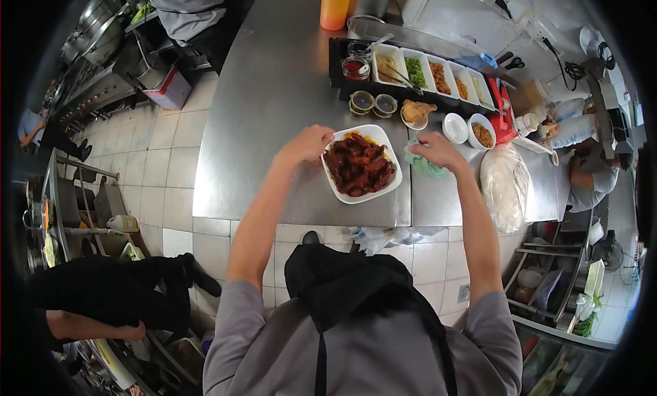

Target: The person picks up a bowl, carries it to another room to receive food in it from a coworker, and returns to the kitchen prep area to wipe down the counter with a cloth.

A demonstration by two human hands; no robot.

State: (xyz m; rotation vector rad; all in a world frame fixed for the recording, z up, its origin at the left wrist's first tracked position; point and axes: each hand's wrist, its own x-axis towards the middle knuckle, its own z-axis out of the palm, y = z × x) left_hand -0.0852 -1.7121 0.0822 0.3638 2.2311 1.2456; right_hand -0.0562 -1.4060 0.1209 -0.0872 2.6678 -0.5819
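Note:
A white square bowl (370, 197) filled with dark red glazed meat pieces (359, 165) sits on the steel table. My left hand (311, 144) is at its upper left corner, fingers closed on the rim. Right of the bowl, my right hand (439, 152) has its fingers wrapped on a crumpled pale green cloth (426, 167), which rests against the tabletop. Just beyond the bowl stand two small cups of dark sauce (373, 103) and a small dish with a browned fried piece (417, 112).
A black rack (337, 71) of topping tubs runs along the back, with an orange bottle (335, 6) behind it. To the right are an empty white bowl (455, 128), a bowl of brown bits (483, 135) and a plastic-wrapped bundle (505, 187). Other people stand around the steel table (260, 109).

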